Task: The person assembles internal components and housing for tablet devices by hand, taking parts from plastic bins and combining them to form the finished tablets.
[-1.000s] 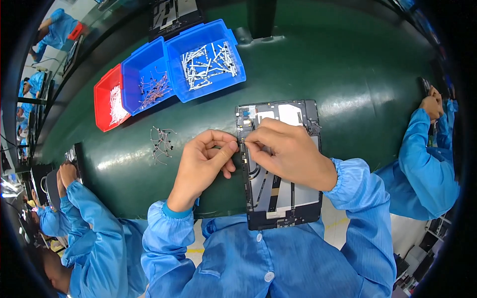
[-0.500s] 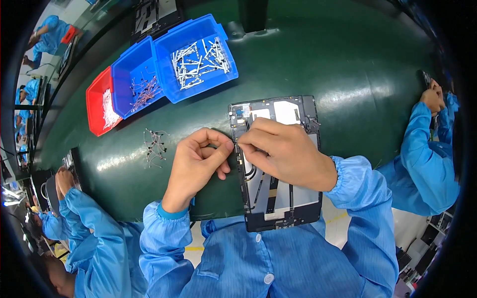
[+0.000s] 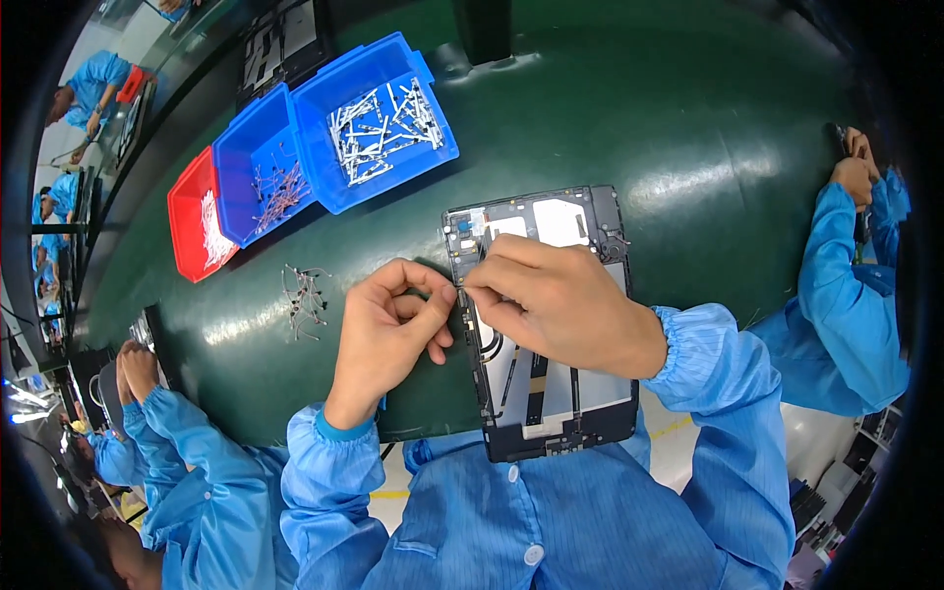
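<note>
While the red bin [image 3: 184, 218] stands well apart, the tangled wires [image 3: 306, 303] lie nearer the left hand [image 3: 385, 332], so a backward swing of that wrist could snag them. The left thumb and forefinger meet in a pinch at the left edge of the opened tablet [image 3: 605, 385], the other fingers loosely curled; whether anything sits between the tips cannot be told. The tablet lies flat before the person on the green tabletop [image 3: 708, 256], overhanging its near edge, so heavy pressure on that end could tip or slide it. Just beside, the right hand [image 3: 565, 305] pinches thumb against forefinger, its contents too small to make out; with both sets of fingertips so close, a slip could bend or scratch the small parts along that edge.
</note>
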Demonstrator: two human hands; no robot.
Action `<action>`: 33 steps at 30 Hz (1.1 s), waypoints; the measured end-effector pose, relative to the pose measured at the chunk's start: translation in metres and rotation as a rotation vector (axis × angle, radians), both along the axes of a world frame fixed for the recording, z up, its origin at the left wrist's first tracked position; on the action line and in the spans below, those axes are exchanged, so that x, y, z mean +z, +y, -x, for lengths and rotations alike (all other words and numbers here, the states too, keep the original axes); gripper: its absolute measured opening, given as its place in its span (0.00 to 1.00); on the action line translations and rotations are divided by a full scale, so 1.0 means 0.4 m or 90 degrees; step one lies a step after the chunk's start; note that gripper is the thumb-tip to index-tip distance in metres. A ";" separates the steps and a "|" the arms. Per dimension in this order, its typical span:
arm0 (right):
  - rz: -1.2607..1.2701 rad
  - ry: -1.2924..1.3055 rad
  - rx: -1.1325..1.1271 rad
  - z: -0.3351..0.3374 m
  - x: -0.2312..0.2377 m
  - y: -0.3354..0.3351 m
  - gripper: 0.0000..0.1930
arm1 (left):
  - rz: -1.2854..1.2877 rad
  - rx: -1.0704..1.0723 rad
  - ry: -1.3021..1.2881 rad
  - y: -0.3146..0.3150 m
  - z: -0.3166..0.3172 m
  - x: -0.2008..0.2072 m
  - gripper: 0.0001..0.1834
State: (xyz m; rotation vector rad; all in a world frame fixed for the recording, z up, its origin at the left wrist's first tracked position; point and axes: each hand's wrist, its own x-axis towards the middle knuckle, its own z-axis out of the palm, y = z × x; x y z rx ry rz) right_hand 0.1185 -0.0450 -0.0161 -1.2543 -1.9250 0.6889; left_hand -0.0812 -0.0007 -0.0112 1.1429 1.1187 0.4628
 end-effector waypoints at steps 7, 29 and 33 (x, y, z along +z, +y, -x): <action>-0.005 -0.005 -0.003 -0.001 -0.001 0.001 0.05 | 0.004 0.011 -0.004 0.000 -0.008 0.000 0.06; 0.056 -0.002 -0.031 0.004 0.038 0.002 0.05 | 0.021 -0.063 -0.023 0.035 -0.008 0.009 0.08; 0.086 -0.018 -0.002 -0.012 0.072 0.044 0.04 | 0.040 -0.118 -0.048 0.051 -0.008 -0.007 0.08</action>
